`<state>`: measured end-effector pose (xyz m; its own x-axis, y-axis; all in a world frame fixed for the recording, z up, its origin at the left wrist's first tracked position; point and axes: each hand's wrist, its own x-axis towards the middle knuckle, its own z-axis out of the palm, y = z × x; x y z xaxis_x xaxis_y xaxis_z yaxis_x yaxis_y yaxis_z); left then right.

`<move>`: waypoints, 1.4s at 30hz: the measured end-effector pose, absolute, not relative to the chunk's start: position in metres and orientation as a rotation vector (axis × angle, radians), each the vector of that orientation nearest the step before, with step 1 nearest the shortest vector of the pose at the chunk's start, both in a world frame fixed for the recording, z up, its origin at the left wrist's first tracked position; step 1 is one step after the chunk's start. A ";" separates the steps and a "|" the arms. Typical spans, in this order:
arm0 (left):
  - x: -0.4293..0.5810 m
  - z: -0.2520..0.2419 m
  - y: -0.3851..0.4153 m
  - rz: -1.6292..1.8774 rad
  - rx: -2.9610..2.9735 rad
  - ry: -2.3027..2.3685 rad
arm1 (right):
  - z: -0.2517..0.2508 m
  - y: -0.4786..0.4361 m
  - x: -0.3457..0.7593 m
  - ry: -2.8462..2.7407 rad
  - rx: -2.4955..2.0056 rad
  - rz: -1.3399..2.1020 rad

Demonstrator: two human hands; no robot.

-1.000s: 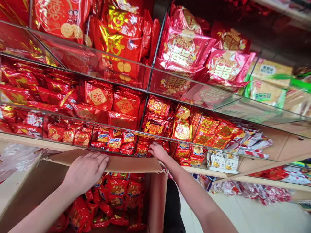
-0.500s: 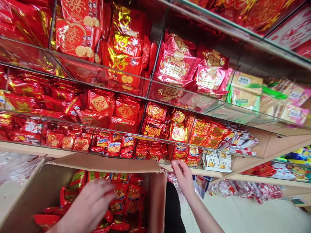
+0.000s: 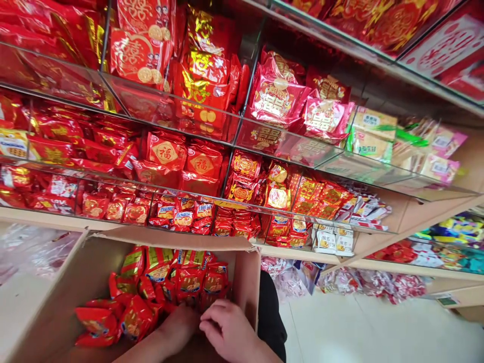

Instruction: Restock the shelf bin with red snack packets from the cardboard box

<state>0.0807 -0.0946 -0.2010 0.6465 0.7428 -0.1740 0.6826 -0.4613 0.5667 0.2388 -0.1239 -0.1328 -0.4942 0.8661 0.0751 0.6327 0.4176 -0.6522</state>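
An open cardboard box (image 3: 245,282) stands in front of the shelves, with red and gold snack packets (image 3: 138,317) inside it. My left hand (image 3: 180,325) reaches down among the packets near the box's middle; its fingers are hidden. Just beside it, over the right part of the box, is my right hand (image 3: 227,322), its fingers curled in close together. Whether anything small lies between those fingertips cannot be made out. More red packets (image 3: 189,282) lie just beyond both hands.
Clear-fronted shelf bins (image 3: 234,201) of red, gold and white packets rise behind the box. A dark-clothed leg (image 3: 270,312) is right of the box. Plastic-wrapped bundles (image 3: 370,282) lie under the shelf on the pale tiled floor (image 3: 340,327).
My right hand has come from the shelf edge down and left into the box. My left hand has moved right and lower among the packets. The view has shifted slightly.
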 end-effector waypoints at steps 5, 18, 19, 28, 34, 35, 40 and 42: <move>0.054 -0.162 -0.097 0.332 1.948 1.060 | -0.121 -0.130 0.244 -2.085 -1.448 0.799; 0.100 -0.073 -0.122 1.076 0.898 1.029 | -0.088 -0.129 0.239 -1.553 -1.354 0.820; 0.104 -0.070 -0.122 1.105 0.860 1.022 | -0.086 -0.127 0.240 -1.519 -1.355 0.818; 0.119 -0.072 -0.116 1.209 0.835 1.093 | -0.077 -0.123 0.251 -1.375 -1.142 1.073; 0.092 -0.063 -0.099 1.134 1.674 1.292 | -0.069 -0.126 0.289 -1.411 -1.154 0.907; 0.082 -0.059 -0.090 1.139 1.924 1.330 | -0.067 -0.120 0.303 -1.385 -1.219 0.753; 0.043 -0.053 -0.035 0.809 2.617 1.784 | -0.071 -0.075 0.374 -1.315 -1.660 0.256; 0.039 -0.057 -0.023 0.521 2.677 1.937 | -0.082 -0.060 0.390 -1.349 -1.788 0.232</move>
